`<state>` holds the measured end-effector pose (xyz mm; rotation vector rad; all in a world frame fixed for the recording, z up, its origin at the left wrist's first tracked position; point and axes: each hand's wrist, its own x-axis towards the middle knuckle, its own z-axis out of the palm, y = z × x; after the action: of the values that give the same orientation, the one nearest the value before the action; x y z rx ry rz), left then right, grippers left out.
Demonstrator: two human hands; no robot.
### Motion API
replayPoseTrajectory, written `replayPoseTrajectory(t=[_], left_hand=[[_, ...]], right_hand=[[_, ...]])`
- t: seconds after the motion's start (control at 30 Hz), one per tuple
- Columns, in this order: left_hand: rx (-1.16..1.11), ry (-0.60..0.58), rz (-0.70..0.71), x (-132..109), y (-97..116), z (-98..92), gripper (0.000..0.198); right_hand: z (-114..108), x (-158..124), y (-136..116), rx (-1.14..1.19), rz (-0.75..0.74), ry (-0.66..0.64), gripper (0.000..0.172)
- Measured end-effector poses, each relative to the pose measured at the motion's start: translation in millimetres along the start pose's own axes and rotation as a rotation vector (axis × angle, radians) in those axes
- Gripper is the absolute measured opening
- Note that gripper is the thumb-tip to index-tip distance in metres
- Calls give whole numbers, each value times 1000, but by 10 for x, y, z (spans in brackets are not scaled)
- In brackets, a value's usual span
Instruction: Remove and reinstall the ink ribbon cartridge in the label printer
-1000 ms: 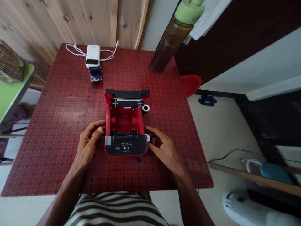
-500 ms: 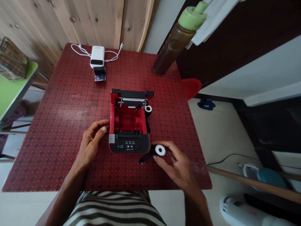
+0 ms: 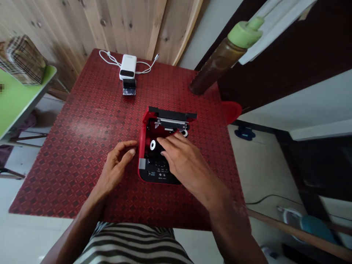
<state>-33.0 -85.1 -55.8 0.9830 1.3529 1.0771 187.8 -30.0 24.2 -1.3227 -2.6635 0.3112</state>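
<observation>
A small red and black printer (image 3: 158, 176) stands on the table with its lid raised. My right hand (image 3: 189, 165) reaches over it, fingers curled round a black ribbon roll (image 3: 153, 145) with a white core end, at the opening of its red compartment. Whether the roll touches the compartment floor I cannot tell. Beside the printer's left wall is my left hand (image 3: 115, 165), its thumb and fingers apart and holding nothing. The white end of a second roll (image 3: 185, 133) shows past the printer's right side, mostly hidden by my right hand.
On the red patterned table (image 3: 82, 165), a white power bank (image 3: 128, 66) with a white cable and a black strip lies at the back. A tall brown bottle (image 3: 217, 62) with a green cap stands at the back right. A green table (image 3: 16, 99) bears a plaid bag (image 3: 26, 60).
My right hand has carried the ribbon roll from the table at the printer's front right corner up and left into the printer's opening. My left hand stays beside the printer; the view has shifted.
</observation>
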Motion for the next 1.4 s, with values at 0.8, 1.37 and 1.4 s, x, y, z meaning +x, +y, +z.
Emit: replayPoseTrajectory(t=[0.8, 1.37, 1.4], left_hand=[[61, 2, 16, -13, 59, 15, 44], [15, 118, 338, 374, 595, 182, 41], [7, 98, 370, 440, 671, 227, 39]], right_hand=[[-4, -24, 196, 271, -109, 46, 40], [33, -375, 73, 305, -195, 365, 24], [41, -404, 57, 279, -188, 392, 24]])
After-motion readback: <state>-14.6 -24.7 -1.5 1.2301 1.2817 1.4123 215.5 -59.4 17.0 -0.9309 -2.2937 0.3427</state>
